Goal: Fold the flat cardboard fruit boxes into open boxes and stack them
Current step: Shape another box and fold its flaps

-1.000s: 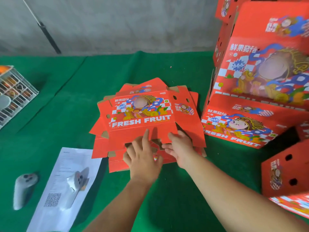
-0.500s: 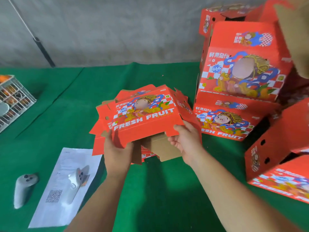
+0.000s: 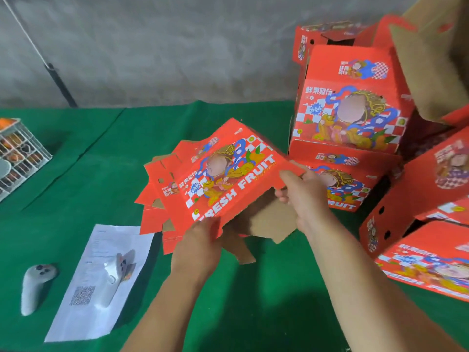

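Sitting at the far left edge of the green counter [image 3: 76, 174] is a white wire basket [image 3: 20, 153] with dark items inside that are too blurred to name. Nearer the viewer lies a grey handheld controller [image 3: 35, 285], and just beside it a white printed sheet [image 3: 83, 301] carrying a QR code, with a second pale controller [image 3: 115, 275] resting on top of the sheet. Toward the middle, a pile of flat red boxes [image 3: 152, 199] lies fanned out on the counter. Raised above that pile and tilted is the red fruit box [image 3: 228, 179], its "FRESH FRUIT" panel facing up and brown inner flaps hanging below. The left hand [image 3: 200, 247] has its grip closed on the near lower corner of this box, fingers tucked under the panel. The right hand [image 3: 302, 196] grasps the box's right edge, thumb on the red face and fingers curled beneath. Further right, folded boxes [image 3: 350, 118] stand stacked on one another against the grey wall [image 3: 177, 47], touching or nearly touching the held box's far corner. At the right edge, more red boxes [image 3: 418, 224] lie tipped on their sides, one showing round holes in its end panel, and a brown cardboard flap [image 3: 436, 59] juts in at the top corner.
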`<action>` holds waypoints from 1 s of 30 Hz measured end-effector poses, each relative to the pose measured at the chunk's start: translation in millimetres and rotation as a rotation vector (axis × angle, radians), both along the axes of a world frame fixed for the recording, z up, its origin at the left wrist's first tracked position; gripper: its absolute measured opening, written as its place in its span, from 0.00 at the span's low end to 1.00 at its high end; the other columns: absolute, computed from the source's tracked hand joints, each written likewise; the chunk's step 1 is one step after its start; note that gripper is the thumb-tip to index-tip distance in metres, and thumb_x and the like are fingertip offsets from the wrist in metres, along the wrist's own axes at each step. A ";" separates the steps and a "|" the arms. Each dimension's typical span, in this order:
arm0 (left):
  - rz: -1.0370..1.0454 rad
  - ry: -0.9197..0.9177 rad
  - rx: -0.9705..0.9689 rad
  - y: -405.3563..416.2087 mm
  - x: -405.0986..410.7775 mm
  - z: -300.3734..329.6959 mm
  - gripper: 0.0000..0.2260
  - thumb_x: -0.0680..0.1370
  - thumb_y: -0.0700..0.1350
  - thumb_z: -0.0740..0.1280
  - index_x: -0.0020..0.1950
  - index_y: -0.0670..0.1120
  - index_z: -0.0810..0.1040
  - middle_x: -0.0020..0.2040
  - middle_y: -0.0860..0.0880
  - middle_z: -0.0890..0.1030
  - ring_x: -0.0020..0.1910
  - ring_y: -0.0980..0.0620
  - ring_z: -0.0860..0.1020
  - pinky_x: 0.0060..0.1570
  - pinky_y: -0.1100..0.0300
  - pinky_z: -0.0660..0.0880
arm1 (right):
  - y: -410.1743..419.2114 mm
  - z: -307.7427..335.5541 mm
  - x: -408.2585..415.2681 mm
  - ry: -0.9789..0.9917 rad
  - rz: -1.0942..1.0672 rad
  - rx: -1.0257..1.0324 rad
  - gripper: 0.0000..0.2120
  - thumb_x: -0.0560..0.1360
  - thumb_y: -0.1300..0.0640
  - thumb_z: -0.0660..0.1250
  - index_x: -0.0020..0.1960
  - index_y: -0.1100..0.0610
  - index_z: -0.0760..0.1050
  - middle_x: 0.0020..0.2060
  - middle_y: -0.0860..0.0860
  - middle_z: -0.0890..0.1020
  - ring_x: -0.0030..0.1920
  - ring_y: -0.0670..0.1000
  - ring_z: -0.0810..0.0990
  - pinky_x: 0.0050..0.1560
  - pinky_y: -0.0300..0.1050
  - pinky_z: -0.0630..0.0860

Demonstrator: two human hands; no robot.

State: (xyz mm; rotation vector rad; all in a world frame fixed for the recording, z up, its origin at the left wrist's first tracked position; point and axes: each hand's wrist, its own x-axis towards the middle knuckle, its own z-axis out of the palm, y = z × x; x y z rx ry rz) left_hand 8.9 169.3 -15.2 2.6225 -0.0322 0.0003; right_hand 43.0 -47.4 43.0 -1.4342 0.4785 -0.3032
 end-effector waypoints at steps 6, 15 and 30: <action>-0.200 -0.040 -0.092 -33.1 -2.8 26.3 0.10 0.85 0.48 0.60 0.64 0.50 0.76 0.55 0.44 0.82 0.56 0.39 0.80 0.45 0.55 0.71 | -2.9 22.7 28.8 -0.052 0.071 -0.254 0.13 0.66 0.41 0.68 0.50 0.39 0.79 0.35 0.43 0.86 0.34 0.45 0.84 0.37 0.48 0.82; -0.326 -0.130 -0.293 -92.3 5.8 85.7 0.08 0.84 0.49 0.60 0.59 0.50 0.76 0.50 0.46 0.84 0.52 0.42 0.79 0.42 0.54 0.67 | -4.1 35.2 38.7 -0.061 0.191 -0.289 0.38 0.67 0.48 0.66 0.77 0.38 0.64 0.58 0.42 0.84 0.57 0.48 0.84 0.60 0.53 0.82; -0.084 -0.445 -0.606 -66.1 73.6 78.4 0.34 0.72 0.49 0.70 0.77 0.53 0.64 0.74 0.46 0.69 0.75 0.52 0.65 0.77 0.57 0.60 | -72.1 76.4 26.9 0.039 0.640 -1.619 0.11 0.78 0.51 0.68 0.60 0.42 0.79 0.51 0.46 0.82 0.56 0.54 0.82 0.46 0.46 0.76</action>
